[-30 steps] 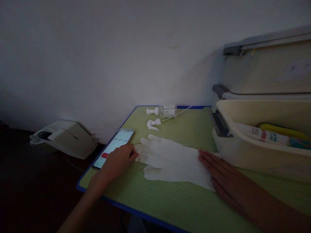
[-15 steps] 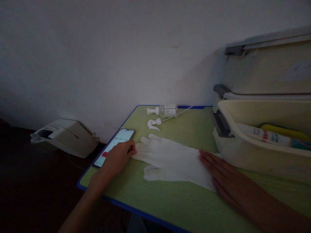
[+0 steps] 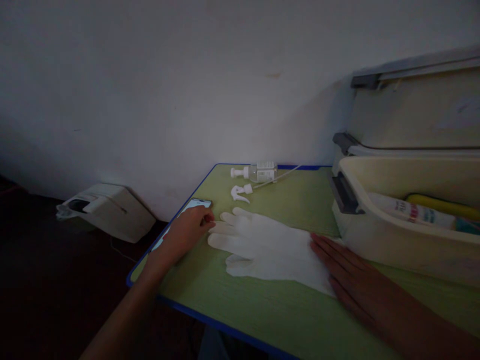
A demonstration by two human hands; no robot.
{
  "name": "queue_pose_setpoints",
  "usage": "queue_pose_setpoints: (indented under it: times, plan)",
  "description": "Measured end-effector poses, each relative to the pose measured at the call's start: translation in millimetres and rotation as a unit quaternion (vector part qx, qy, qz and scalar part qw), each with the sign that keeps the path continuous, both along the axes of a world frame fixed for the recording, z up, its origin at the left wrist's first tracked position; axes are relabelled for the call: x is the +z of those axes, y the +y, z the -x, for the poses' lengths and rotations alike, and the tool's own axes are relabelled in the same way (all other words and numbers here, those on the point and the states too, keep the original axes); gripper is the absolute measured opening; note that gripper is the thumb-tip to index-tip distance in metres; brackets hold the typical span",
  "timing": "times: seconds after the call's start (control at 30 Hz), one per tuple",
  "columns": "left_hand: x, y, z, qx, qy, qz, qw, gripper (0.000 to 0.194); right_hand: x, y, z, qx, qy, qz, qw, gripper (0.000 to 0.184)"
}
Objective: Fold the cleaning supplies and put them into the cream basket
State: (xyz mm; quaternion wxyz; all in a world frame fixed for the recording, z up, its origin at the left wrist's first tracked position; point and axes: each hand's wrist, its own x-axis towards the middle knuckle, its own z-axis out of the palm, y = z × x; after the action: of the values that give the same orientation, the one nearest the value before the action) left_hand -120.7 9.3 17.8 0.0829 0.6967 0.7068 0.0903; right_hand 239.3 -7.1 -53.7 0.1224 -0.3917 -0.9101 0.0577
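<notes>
White gloves (image 3: pixel 268 245), or one glove with doubled layers, lie flat on the green tabletop, fingers pointing left. My left hand (image 3: pixel 189 227) is closed in a pinch at the tip of one glove finger. Partly hidden beneath that hand and forearm is a lit phone (image 3: pixel 201 203). My right hand (image 3: pixel 354 277) lies flat, fingers stretched out, on the cuff end of the glove. Beyond the glove fingers rest a white trigger spray head (image 3: pixel 241 191) with a thin tube and a clear pump bottle (image 3: pixel 262 172) on its side.
At the right stands a cream storage box (image 3: pixel 397 240) with its lid raised; a white tube (image 3: pixel 416 210) and something yellow (image 3: pixel 442 206) lie inside. The table (image 3: pixel 240 310) has a blue edge. A white bin-like container (image 3: pixel 112 210) is at the left, near the wall.
My left hand has shifted from one glove fingertip to the neighbouring one farther from me, covering more of the phone. The right hand stays on the cuff. The view has moved slightly.
</notes>
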Motion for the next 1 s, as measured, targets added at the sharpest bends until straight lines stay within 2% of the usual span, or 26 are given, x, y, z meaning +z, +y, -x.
queue_pose_setpoints:
  times: [0.23,0.6,0.87,1.0]
  plan:
    - [-10.5,13.1,4.7,-0.015,0.01,0.028,0.999,0.008,-3.1,1.0,-0.4,-0.002,-0.003,0.001,1.0,0.055]
    - [2.9,13.8,-2.4,-0.047,0.03,0.026,0.998,0.01,8.2,-1.7,0.8,0.002,-0.004,0.018,1.0,0.054]
    - [-3.1,19.1,-4.8,-0.043,0.076,0.048,0.995,0.011,8.9,-0.5,3.2,0.001,-0.001,0.021,1.0,0.053]
    - [-4.9,18.9,-6.2,-0.084,0.099,0.021,0.991,0.013,10.7,-1.3,2.3,0.001,-0.004,0.023,1.0,0.053]
